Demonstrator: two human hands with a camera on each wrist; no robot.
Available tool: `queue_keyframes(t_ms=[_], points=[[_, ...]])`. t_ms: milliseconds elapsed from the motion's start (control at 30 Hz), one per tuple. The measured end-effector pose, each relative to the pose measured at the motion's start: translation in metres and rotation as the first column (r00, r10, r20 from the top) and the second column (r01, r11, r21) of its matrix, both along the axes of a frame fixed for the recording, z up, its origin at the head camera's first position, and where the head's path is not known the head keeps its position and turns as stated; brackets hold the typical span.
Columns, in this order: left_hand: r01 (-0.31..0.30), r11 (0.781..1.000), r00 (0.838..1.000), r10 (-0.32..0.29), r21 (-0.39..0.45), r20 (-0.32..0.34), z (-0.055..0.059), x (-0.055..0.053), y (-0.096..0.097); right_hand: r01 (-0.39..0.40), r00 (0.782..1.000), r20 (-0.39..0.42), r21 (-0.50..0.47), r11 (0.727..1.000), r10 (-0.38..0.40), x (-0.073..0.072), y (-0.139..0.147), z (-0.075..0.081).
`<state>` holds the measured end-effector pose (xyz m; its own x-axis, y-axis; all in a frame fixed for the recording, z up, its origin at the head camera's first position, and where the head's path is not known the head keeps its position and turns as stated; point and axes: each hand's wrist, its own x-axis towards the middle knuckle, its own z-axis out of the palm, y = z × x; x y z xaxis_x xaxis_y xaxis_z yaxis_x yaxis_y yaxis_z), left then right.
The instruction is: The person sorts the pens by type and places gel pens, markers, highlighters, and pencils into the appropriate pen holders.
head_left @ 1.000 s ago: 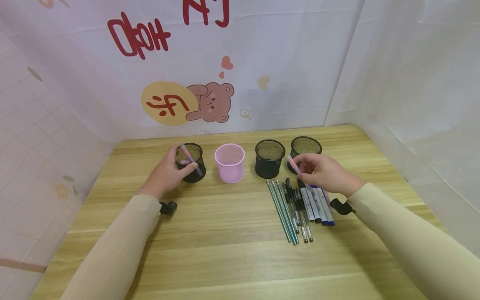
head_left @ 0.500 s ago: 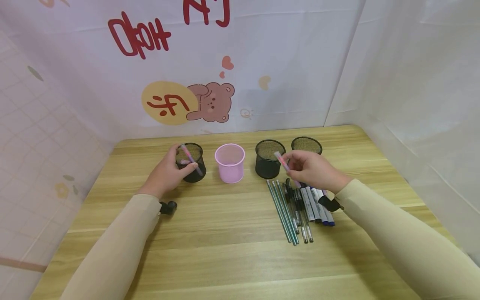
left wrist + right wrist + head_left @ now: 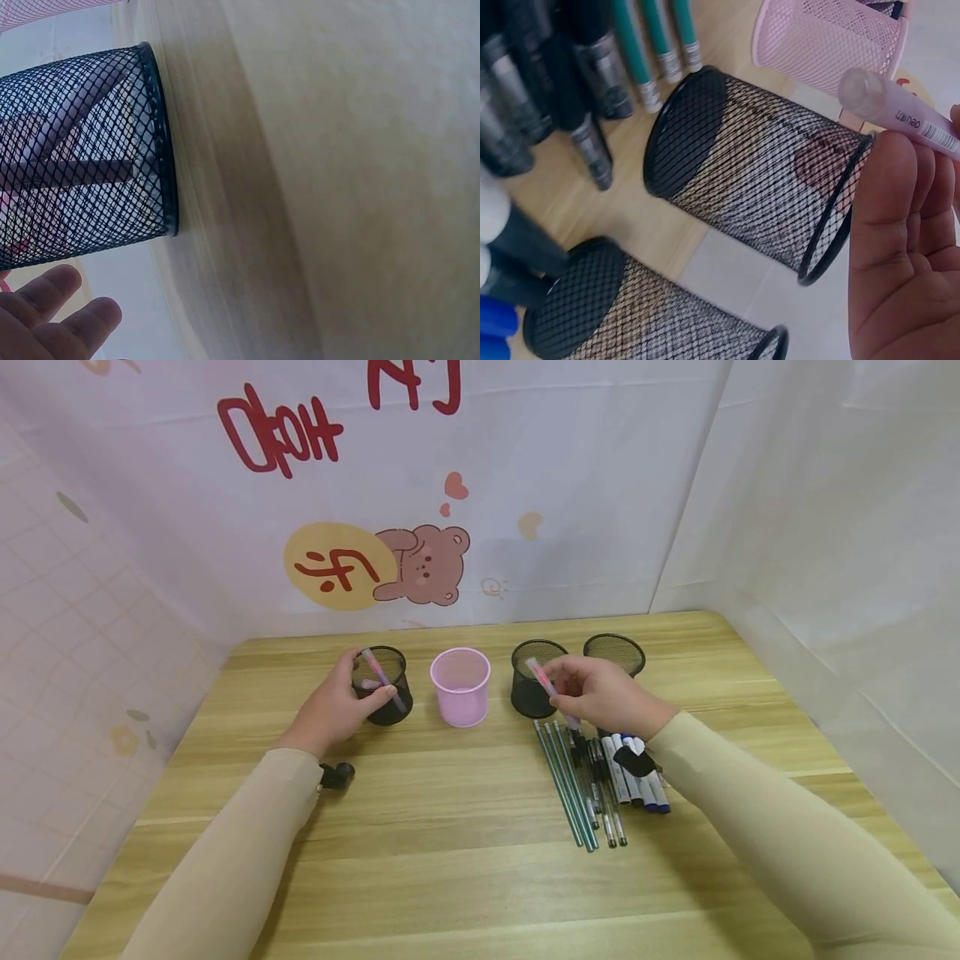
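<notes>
My left hand (image 3: pixel 333 702) grips the leftmost black mesh pen cup (image 3: pixel 390 714), thumb in front and fingers round the far left side. Two slim pens show through its mesh in the left wrist view, one pen (image 3: pixel 82 172) lying along the cup and the other slanted. With my right hand (image 3: pixel 603 693) I pinch a pale purple highlighter (image 3: pixel 900 112) with a clear end and a barcode label. It is held tilted in front of another black mesh cup (image 3: pixel 528 697), overlapping that cup in the head view.
Between the hands stands a pink mesh cup (image 3: pixel 462 702); a further black cup (image 3: pixel 615 652) is at the right, partly behind my right hand. In front lie green pencils (image 3: pixel 562 789), black gel pens (image 3: pixel 607 810) and whiteboard markers (image 3: pixel 637 781). A printed curtain hangs behind the table.
My right hand has moved left with the highlighter, from over the markers to in front of the third cup. My left hand and its cup have stayed put.
</notes>
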<state>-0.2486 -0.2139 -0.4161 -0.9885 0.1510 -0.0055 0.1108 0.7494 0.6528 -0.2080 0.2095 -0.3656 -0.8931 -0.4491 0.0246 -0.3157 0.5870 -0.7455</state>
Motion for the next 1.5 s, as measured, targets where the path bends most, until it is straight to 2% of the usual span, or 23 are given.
queue_keyframes(t_ms=[267,433,600,900,1167,1500], points=[[0.003,1.0,1.0,-0.003,-0.01,0.005,0.001,0.001,-0.001,0.013,0.998,-0.067,-0.021,1.0,-0.014,-0.005,-0.022,0.003],[0.009,1.0,1.0,-0.009,-0.016,0.012,0.002,0.002,-0.001,-0.013,0.998,-0.056,-0.119,0.993,0.007,-0.009,-0.042,0.005],[0.01,1.0,1.0,-0.01,-0.006,0.014,0.002,0.002,0.0,-0.056,0.998,-0.053,-0.23,0.972,0.045,-0.015,-0.063,0.005],[0.011,1.0,1.0,-0.011,0.013,0.008,0.001,0.001,0.0,-0.031,0.992,-0.122,-0.2,0.979,0.006,-0.02,-0.099,0.009],[0.008,1.0,1.0,-0.008,0.002,0.017,0.0,0.001,-0.001,-0.069,0.991,-0.133,-0.301,0.951,0.029,-0.026,-0.133,0.007],[-0.002,1.0,0.999,0.002,-0.005,0.032,-0.001,0.0,-0.002,-0.071,0.99,-0.138,-0.346,0.935,0.024,-0.027,-0.166,0.007]])
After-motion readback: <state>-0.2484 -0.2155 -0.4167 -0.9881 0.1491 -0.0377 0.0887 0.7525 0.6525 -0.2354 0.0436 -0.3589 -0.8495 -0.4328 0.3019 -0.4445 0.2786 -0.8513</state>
